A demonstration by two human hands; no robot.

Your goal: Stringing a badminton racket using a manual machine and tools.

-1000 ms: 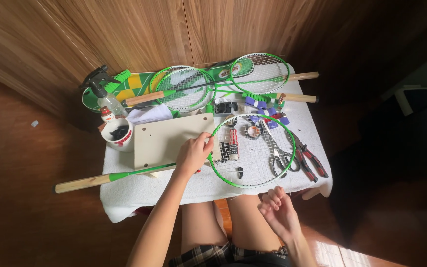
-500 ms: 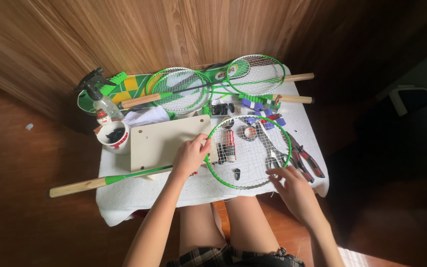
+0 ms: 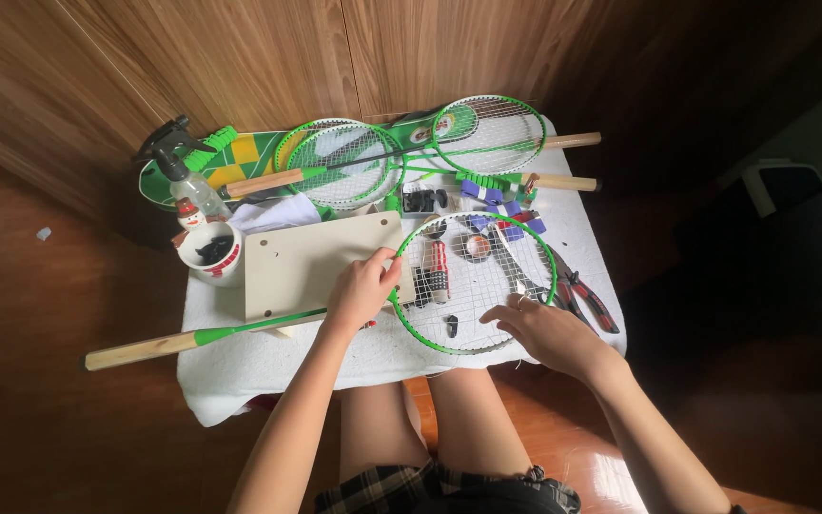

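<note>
A green badminton racket [image 3: 473, 282] with a wooden handle [image 3: 140, 348] lies across the white-clothed table [image 3: 268, 366]. My left hand [image 3: 362, 290] grips the racket frame at its left side, where head meets shaft. My right hand [image 3: 539, 331] rests on the strings at the lower right of the racket head, fingers spread and pointing left. Under the strings lie a red-and-white spool [image 3: 440, 269], a small round tin [image 3: 477, 247] and a black clip [image 3: 451, 327]. Scissors [image 3: 525, 281] lie partly under the head.
A beige board [image 3: 311, 262] lies left of the racket head. Two more green rackets [image 3: 354, 164] and a green bag sit at the back. A spray bottle [image 3: 187, 186], a white cup [image 3: 213, 253], red-handled pliers [image 3: 582, 295] and purple clips [image 3: 489, 195] are around.
My right hand rose from over my lap to the table and now lies on the racket strings. My left hand kept its hold on the frame.
</note>
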